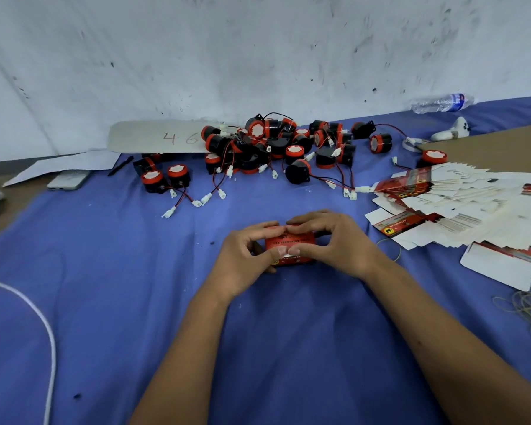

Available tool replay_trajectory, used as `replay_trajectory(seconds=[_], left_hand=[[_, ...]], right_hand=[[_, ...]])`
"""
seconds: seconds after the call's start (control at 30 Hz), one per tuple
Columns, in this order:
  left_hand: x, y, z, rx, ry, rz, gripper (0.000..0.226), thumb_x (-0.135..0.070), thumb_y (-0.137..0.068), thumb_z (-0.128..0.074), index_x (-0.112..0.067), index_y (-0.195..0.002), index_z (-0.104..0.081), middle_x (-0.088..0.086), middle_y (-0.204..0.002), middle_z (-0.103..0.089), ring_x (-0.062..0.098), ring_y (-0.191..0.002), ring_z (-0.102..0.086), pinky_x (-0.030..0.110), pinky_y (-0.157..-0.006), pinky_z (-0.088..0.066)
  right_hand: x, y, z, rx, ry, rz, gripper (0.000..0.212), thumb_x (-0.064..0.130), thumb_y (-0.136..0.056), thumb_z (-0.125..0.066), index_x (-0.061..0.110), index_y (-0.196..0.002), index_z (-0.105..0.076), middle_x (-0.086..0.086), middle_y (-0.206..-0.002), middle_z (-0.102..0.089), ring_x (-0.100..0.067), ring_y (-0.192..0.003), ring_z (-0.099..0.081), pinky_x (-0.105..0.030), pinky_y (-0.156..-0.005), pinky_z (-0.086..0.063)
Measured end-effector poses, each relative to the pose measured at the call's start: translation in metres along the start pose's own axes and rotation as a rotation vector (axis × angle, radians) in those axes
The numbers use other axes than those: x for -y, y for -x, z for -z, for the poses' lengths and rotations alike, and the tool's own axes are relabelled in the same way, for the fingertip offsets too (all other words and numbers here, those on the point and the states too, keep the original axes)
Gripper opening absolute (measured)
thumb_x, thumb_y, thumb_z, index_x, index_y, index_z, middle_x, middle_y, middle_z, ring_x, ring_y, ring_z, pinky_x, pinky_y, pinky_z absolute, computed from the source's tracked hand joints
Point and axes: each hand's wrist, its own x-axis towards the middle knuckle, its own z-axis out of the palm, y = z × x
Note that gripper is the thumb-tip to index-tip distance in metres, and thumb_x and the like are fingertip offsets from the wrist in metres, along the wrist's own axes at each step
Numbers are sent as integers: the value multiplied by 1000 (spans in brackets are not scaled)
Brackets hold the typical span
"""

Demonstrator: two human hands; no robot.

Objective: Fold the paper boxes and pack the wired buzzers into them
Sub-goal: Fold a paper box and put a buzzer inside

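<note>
Both hands are working 1 red paper box (290,245) at the middle of the blue cloth (135,271). The left hand (246,256) grips the box's left end, fingers curled over the top edge and thumb pressed on the near face; the right hand (334,240) holds the right end the same way, its fingertips meeting the left hand's on the top edge and its thumb beside the left thumb. So both hands are clasped on the box, none free.

The step in hand looks like closing or squaring up the box; whether a buzzer is already inside cannot be told, since the fingers hide the openings.

Judging by that, the next move calls either for tucking the last flap with a thumb while the other hand steadies the body, or for freeing 1 hand to reach a buzzer.

The pile of wired buzzers (276,148) lies well beyond the grip, straight ahead of the fingertips, with loose white connectors trailing toward the hands. The flat unfolded boxes (457,204) are fanned out to the right of the right hand, apart from it
</note>
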Motion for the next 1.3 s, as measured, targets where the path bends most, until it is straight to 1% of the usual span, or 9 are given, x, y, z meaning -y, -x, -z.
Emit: replay_trajectory(seconds=[0.13, 0.3, 0.47, 0.53, 0.63, 0.7, 0.97, 1.13, 1.3], left_hand=[[4, -3, 5, 26, -71, -59, 41, -5, -85, -82, -11, -125, -74, 1, -137, -63, 10, -66, -65, 31, -65, -63], [9, -5, 3, 21, -100, -105, 42, 3, -85, -80, -19, -120, -74, -1, -128, -66, 32, -77, -67, 27, -60, -61], [11, -8, 1, -3, -118, -101, 36, 3, -85, -79, -10, -119, -75, 1, -124, -66, 8, -72, -63, 25, -56, -58], [10, -7, 1, -5, -130, -103, 37, 2, -85, -80, -9, -120, -75, 1, -124, -67, 11, -72, -64, 27, -57, -59], [9, -3, 7, 19, -122, -94, 47, 2, -80, -84, -12, -124, -73, 0, -126, -67, 36, -84, -67, 39, -70, -63], [8, -1, 10, 57, -158, -93, 57, 1, -75, -88, -18, -126, -71, -1, -125, -68, 39, -92, -67, 47, -85, -61], [4, -1, 7, 9, -278, -109, 76, -3, -69, -91, -21, -136, -61, -7, -122, -68, 25, -91, -67, 41, -86, -59], [0, -1, 5, 10, -324, -172, 78, -2, -67, -91, -17, -137, -60, -8, -127, -67, 7, -109, -64, 28, -97, -54], [1, -1, 4, 11, -312, -196, 78, -2, -69, -89, -16, -140, -59, -7, -127, -65, -6, -81, -58, 24, -86, -53]], right_hand=[[-2, 3, -3, -14, -97, 1, 42, 19, -74, -90, 11, -113, -77, 3, -123, -70, -3, -114, -64, -20, -91, -55], [-2, 4, -7, -65, -15, 119, 38, 17, -74, -89, 6, -108, -78, 4, -113, -72, 4, -105, -66, -11, -90, -50], [0, 3, -9, -80, 72, 143, 40, 19, -75, -88, 6, -111, -77, -3, -118, -73, 5, -111, -61, -10, -97, -47], [3, 4, -7, -65, 92, 142, 40, 20, -76, -88, 7, -112, -77, -4, -120, -73, 2, -113, -61, -15, -99, -49], [7, 5, -5, -28, 219, 193, 47, 33, -75, -89, 12, -115, -75, 0, -122, -72, -10, -108, -66, -27, -95, -52], [7, 6, -6, -32, 261, 206, 51, 36, -73, -90, 13, -116, -75, 1, -126, -70, -13, -111, -65, -32, -97, -52], [3, 5, -9, -73, 227, 259, 40, 38, -88, -74, 18, -123, -72, 7, -121, -71, 2, -105, -59, -15, -94, -46], [5, 3, -10, -115, 241, 246, 34, 37, -93, -68, 20, -122, -72, 11, -117, -72, 1, -101, -60, -23, -91, -49], [8, 5, -19, 30, 158, 131, 34, 17, -100, -62, 20, -134, -65, 2, -131, -63, -21, -122, -52, -33, -107, -39]])
